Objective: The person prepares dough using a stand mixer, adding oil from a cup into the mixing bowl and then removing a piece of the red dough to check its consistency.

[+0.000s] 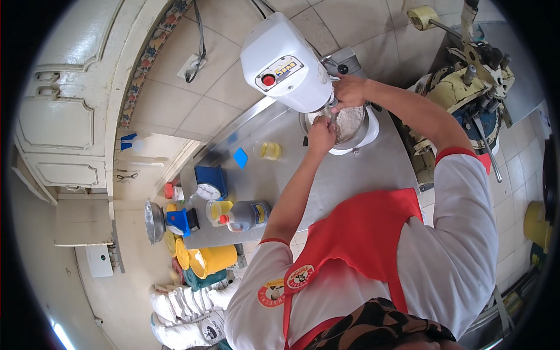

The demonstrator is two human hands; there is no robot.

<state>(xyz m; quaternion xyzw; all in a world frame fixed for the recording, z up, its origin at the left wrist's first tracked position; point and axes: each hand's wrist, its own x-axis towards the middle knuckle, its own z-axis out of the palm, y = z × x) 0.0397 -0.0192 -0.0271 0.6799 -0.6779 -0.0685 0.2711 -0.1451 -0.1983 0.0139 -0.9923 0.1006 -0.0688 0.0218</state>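
A white stand mixer point(274, 46) with a red button stands at the back of the steel counter, over a metal bowl point(356, 137) of white powder, likely flour. My left hand point(321, 135) is closed on a metal attachment point(331, 122) just above the powder, its lower part hidden. My right hand point(350, 92) reaches from the right to the mixer's shaft point(331, 102), fingers curled around that area, partly hiding it. A small cup of yellow liquid point(267, 150) stands left of the bowl, near a blue scraper point(240, 157).
A steel counter point(297, 198) holds a jug point(248, 216), a yellow-liquid container point(213, 211) and a blue scale point(211, 182). Below left are yellow buckets point(216, 261) and white sacks point(186, 312). A cream-coloured machine point(461, 93) stands at right. Wall cabinets point(67, 122) are at left.
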